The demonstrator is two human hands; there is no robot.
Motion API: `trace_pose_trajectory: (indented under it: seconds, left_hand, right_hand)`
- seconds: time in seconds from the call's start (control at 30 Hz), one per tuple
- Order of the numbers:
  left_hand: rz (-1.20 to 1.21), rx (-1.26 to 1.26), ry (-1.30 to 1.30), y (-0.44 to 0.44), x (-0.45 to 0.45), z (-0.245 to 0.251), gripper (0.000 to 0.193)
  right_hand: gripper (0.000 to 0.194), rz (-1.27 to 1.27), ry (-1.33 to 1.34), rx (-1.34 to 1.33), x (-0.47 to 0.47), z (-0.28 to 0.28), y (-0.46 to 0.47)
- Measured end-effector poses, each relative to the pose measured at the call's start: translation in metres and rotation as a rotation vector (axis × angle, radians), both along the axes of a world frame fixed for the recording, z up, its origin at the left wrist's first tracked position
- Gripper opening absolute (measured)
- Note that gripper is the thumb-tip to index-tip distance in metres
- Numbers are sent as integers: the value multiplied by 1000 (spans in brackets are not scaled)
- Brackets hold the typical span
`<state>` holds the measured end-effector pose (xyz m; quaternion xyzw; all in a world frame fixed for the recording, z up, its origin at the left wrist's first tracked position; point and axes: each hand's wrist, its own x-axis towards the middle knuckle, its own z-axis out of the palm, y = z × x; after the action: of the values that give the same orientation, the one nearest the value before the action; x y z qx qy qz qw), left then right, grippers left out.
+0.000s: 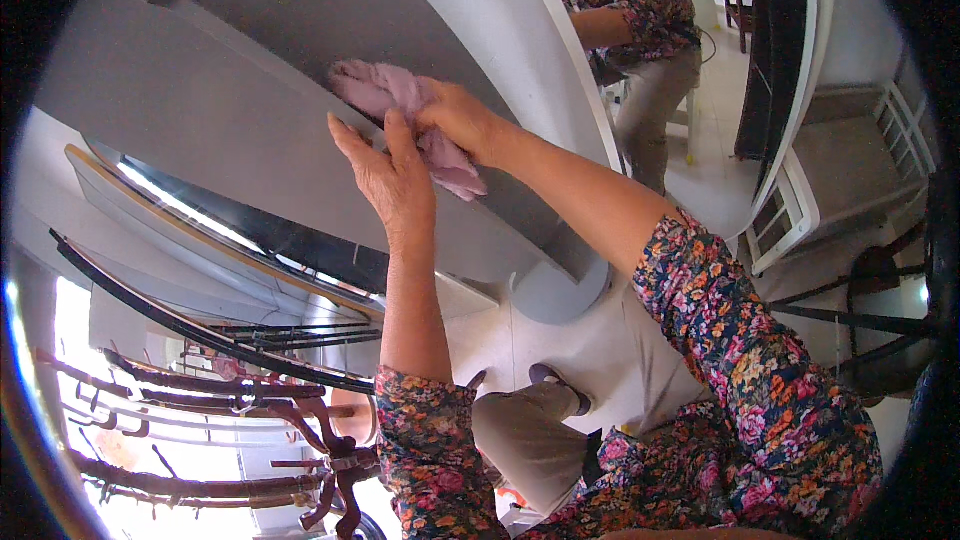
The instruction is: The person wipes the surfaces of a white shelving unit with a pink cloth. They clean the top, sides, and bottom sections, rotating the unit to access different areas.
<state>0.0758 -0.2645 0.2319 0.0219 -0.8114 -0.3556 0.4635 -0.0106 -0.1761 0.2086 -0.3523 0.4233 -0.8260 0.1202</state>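
My right hand [461, 120] grips a crumpled pink cloth [382, 86], which lies against a grey panel [195, 105] along its raised edge. Part of the cloth hangs below my right hand, across that edge. Close beside it, my left hand [394, 176] has its fingers apart at the panel's edge. One finger of it overlaps the cloth in view; whether it touches the cloth I cannot tell. The fingertips of my right hand are hidden in the cloth's folds.
A large mirror [720, 105] at the upper right reflects a floral sleeve and trousers. Below the panel is a round grey base [562, 289] on the pale floor. Dark racks with hooks [202, 484] stand at the lower left, a white-framed piece of furniture [784, 214] at the right.
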Motion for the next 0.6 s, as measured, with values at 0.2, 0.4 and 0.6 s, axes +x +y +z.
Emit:
trace_pose_trajectory:
  seconds: [0.2, 0.4, 0.6]
  left_hand:
    - [-103, 96, 30, -9, 11, -4, 69]
    - [-133, 262, 148, 2, 4, -17, 70]
    - [-39, 211, 92, -11, 7, -33, 68]
  right_hand:
    - [36, -146, 14, 309, 21, -91, 0]
    - [37, -213, -36, 432, 8, -131, -3]
    - [37, -135, 75, 254, 8, -6, -1]
